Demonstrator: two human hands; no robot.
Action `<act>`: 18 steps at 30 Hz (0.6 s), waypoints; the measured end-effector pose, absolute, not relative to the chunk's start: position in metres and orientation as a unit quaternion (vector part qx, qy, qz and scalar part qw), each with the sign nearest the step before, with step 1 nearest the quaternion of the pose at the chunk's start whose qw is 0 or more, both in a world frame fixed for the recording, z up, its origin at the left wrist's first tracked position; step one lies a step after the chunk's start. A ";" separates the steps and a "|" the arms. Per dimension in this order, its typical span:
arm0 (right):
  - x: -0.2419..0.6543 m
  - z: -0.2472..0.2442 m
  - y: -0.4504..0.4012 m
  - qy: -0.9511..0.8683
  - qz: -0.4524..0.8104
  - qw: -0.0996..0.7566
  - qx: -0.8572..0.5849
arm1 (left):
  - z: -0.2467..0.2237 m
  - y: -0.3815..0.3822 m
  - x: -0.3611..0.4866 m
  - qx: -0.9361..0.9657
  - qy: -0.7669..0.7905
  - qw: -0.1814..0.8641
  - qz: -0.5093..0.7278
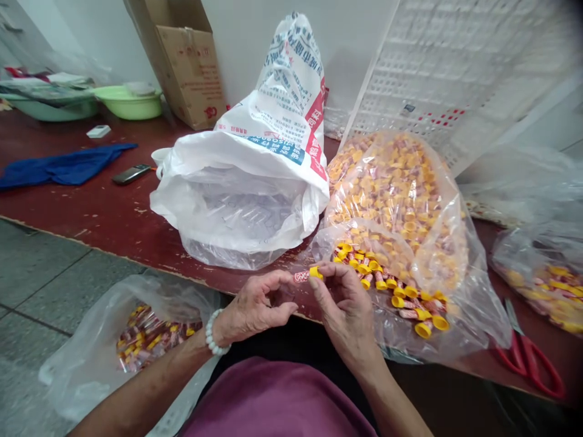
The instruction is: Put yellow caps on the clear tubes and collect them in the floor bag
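My right hand point(344, 303) pinches a small tube with a yellow cap point(315, 272) between thumb and fingertips. The tube's red-and-white printed end point(301, 277) points toward my left hand point(257, 303). My left hand wears a white bead bracelet; its thumb and fingers are apart, with the fingertips close to the printed end. Whether they touch it I cannot tell. Beside my right hand, many similar yellow-capped tubes point(382, 276) spill from a large clear plastic bag point(396, 194). In front of my hands a white printed sack point(291, 115) lies with its mouth toward me, clear plastic inside.
On the left below the table edge, a plastic bag point(86, 364) holds more capped tubes. Red-handled scissors point(528, 358) lie at the right edge beside another bag point(546, 285). A phone point(131, 174), blue cloth point(68, 167), green basin point(130, 104) and cardboard box point(194, 79) occupy the left side.
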State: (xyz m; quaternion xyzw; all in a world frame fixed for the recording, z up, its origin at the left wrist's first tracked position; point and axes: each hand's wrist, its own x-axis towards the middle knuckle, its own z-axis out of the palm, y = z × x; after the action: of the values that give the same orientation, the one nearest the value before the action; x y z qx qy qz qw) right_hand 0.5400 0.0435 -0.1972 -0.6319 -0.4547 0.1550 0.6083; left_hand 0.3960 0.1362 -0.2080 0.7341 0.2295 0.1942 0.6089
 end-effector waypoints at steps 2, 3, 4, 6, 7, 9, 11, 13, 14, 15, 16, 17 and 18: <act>0.541 -0.199 0.041 -0.465 0.160 0.596 -0.635 | -0.206 0.137 0.397 0.724 0.227 0.625 0.184; 0.541 -0.199 0.039 -0.472 0.163 0.591 -0.634 | -0.205 0.137 0.397 0.710 0.231 0.642 0.174; 0.541 -0.198 0.038 -0.482 0.169 0.584 -0.631 | -0.204 0.136 0.398 0.695 0.236 0.659 0.165; 0.541 -0.195 0.036 -0.510 0.179 0.567 -0.622 | -0.202 0.135 0.400 0.664 0.233 0.693 0.157; 0.541 -0.194 0.035 -0.532 0.178 0.552 -0.618 | -0.202 0.134 0.401 0.644 0.226 0.714 0.156; 0.541 -0.194 0.034 -0.579 0.144 0.517 -0.614 | -0.203 0.131 0.402 0.600 0.208 0.757 0.152; 0.541 -0.196 0.033 -0.618 0.085 0.479 -0.617 | -0.206 0.127 0.404 0.552 0.205 0.793 0.154; 0.538 -0.201 0.033 -0.642 0.039 0.450 -0.620 | -0.208 0.121 0.408 0.502 0.222 0.819 0.166; 0.535 -0.203 0.034 -0.648 0.027 0.440 -0.620 | -0.209 0.117 0.410 0.478 0.234 0.829 0.173; 0.533 -0.205 0.034 -0.653 0.023 0.434 -0.620 | -0.209 0.113 0.413 0.456 0.244 0.838 0.175; 0.530 -0.206 0.034 -0.656 0.027 0.433 -0.618 | -0.208 0.108 0.417 0.438 0.252 0.845 0.174; 0.528 -0.206 0.033 -0.655 0.041 0.435 -0.617 | -0.207 0.104 0.419 0.429 0.256 0.849 0.171; 0.526 -0.205 0.032 -0.653 0.063 0.439 -0.614 | -0.205 0.102 0.422 0.435 0.258 0.845 0.176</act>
State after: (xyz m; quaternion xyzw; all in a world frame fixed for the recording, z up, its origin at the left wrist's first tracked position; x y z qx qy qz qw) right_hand 0.5264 0.0318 -0.2054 -0.6139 -0.6527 0.0627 0.4394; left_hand 0.4216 0.1018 -0.2050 0.4347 0.2581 0.1762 0.8446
